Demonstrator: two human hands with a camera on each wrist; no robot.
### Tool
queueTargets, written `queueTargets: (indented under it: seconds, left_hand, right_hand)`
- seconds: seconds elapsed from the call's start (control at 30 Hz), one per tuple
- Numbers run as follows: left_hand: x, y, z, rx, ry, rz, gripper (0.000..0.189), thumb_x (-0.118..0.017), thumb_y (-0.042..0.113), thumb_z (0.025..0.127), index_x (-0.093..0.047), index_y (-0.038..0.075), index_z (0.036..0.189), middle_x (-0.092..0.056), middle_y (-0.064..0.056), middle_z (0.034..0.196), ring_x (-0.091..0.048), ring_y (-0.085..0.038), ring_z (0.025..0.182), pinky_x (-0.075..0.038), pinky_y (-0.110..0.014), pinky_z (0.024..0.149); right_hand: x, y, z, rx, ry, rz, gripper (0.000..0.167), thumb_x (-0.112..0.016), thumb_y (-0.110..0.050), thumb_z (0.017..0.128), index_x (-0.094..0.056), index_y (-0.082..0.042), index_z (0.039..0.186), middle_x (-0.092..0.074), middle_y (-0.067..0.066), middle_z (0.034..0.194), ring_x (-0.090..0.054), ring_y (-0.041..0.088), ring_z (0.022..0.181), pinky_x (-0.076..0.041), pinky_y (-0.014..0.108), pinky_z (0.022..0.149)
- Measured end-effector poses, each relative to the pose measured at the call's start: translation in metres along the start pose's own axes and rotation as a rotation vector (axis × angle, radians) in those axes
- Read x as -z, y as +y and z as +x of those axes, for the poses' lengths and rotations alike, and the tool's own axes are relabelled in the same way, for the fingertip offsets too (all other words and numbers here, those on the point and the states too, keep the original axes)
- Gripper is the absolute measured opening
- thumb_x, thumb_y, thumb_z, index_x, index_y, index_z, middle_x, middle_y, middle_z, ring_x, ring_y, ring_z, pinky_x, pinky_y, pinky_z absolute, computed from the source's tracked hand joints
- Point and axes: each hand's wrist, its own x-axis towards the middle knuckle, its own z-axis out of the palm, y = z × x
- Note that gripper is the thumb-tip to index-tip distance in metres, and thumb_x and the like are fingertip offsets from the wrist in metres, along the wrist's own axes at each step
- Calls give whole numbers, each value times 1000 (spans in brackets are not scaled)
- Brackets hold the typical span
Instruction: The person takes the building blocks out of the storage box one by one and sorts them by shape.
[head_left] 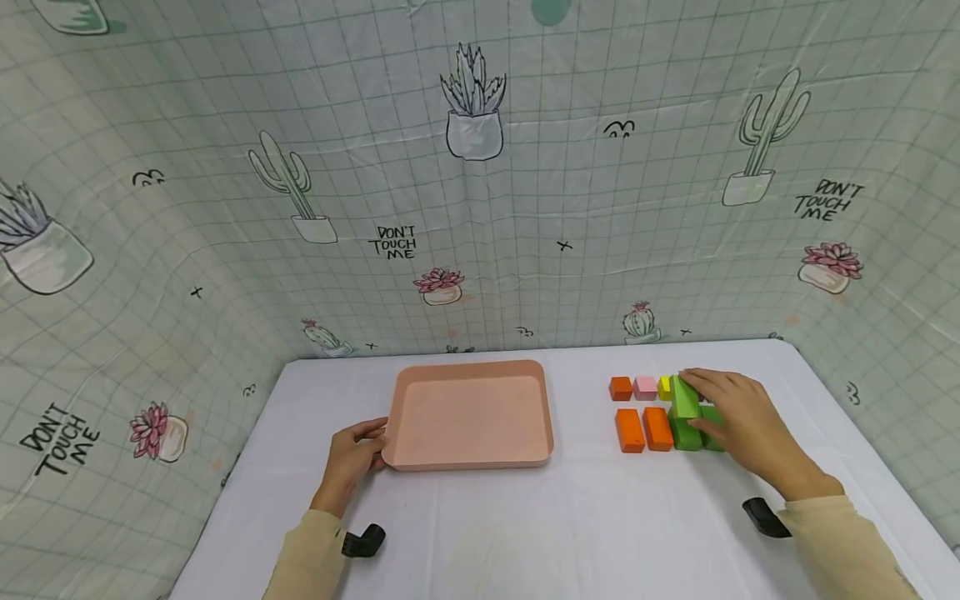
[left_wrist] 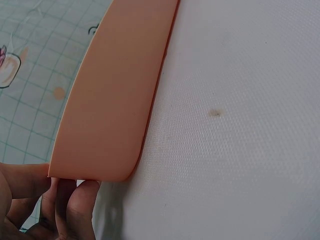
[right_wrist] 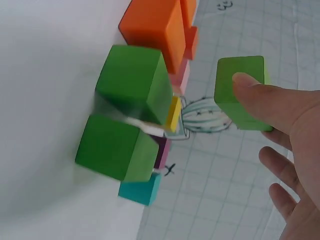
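Note:
My left hand (head_left: 354,462) is at the left edge of a shallow pink tray (head_left: 468,465) lying on the table. Its bent fingers hold the tray's end wall and rim (left_wrist: 90,150). Over at the right, my right hand (head_left: 738,417) pinches a light green block (right_wrist: 242,95) between thumb and fingers, raised above the other blocks. Below it, two green blocks (right_wrist: 132,80) stand side by side on the table. Left of these are two orange blocks (head_left: 644,429). A small red-orange cube (head_left: 620,388), pink cube (head_left: 645,387) and yellow cube (head_left: 664,387) form a row behind.
In the right wrist view, a purple block (right_wrist: 162,151) and a teal block (right_wrist: 141,189) show behind the green ones. White cloth covers the table (head_left: 510,533). A patterned curtain (head_left: 525,208) rises behind it. Black wrist mounts (head_left: 364,541) stick out from both sleeves.

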Motion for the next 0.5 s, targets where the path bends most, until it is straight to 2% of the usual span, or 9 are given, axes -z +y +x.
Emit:
queueTargets:
  seconds: [0.23,0.5]
  left_hand:
    - [1,0,0,0,-4,-4,36,-61,-5,102,-64,-10,137,-63,-23,121,-63,-11,74,-54,-22,59]
    - [2,1,1,-2,-10,-2,36,-61,-4,102,-64,-10,137,-63,-23,121,-63,-12,76,-54,-22,59]
  right_hand:
    - [7,14,-15,-54,-11,-1,78,-95,-5,69,-60,1,138,-60,25,137,-54,50,119,-38,73,94]
    - [12,38,-37,-102,-13,-10,79,-93,1,69,-57,4,139,-60,28,135,-55,52,112,-41,72,88]
